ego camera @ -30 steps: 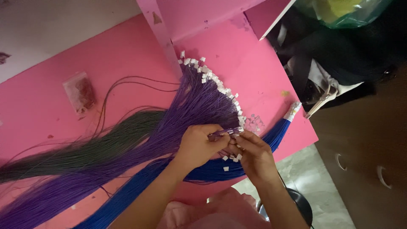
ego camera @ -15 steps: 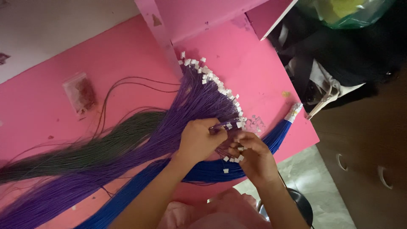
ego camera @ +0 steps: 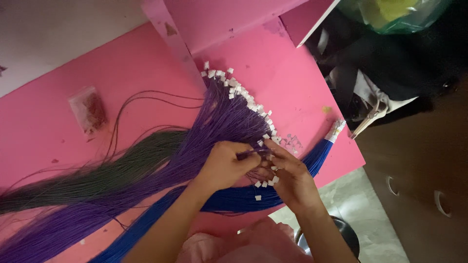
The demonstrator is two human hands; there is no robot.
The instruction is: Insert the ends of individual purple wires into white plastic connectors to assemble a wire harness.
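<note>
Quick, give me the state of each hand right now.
Left hand: closed, pinching purple cords.
Right hand: fingers curled on the same cords' white tags.

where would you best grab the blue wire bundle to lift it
Judging by its pose, take the blue wire bundle just behind its taped tip, coming from the table edge on the right. There the strands are bound tight and lie clear of both hands and the purple wires; further back they loosen.
</note>
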